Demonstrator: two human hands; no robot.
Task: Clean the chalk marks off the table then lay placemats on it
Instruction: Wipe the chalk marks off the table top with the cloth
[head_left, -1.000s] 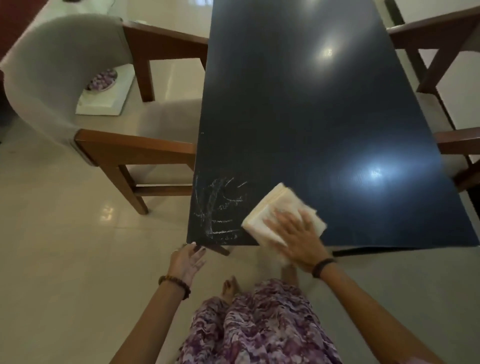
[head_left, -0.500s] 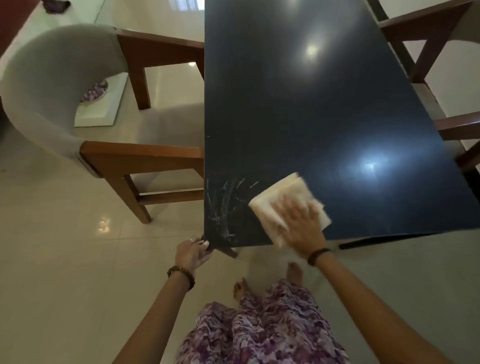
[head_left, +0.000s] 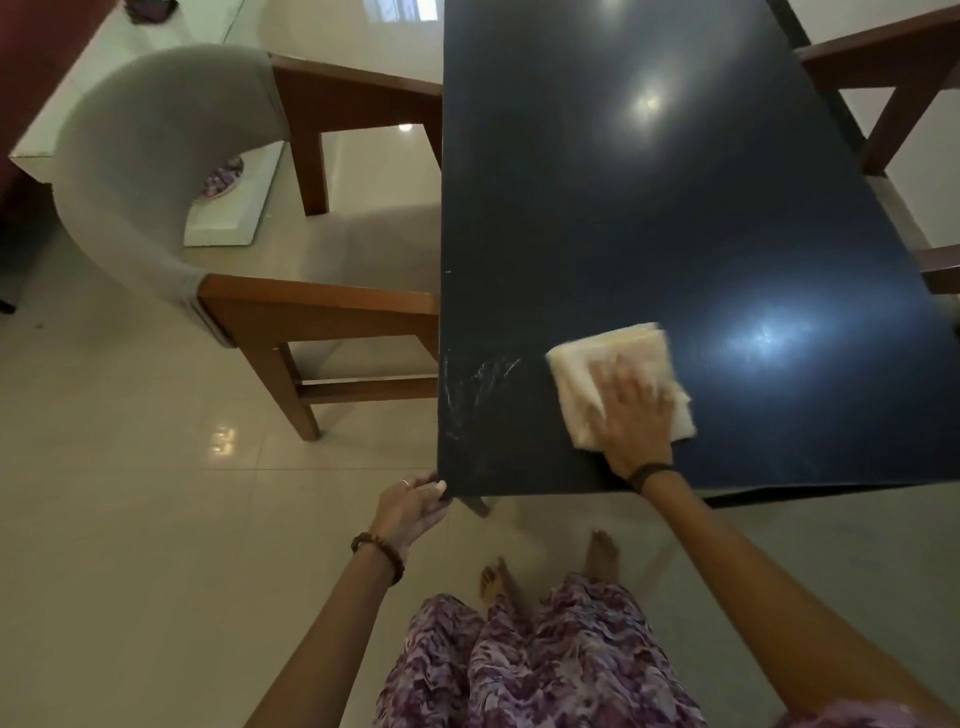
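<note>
Rightward now, the cloth sits under the flat right hand, fingers spread to press; left hand grips the desk corner for bracing; chalk remains at left.

Head view, steeply down, close

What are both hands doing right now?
Left hand: holds the near corner of the dark glossy table.
Right hand: open, fingers flat, pressing the folded cream cloth.
</note>
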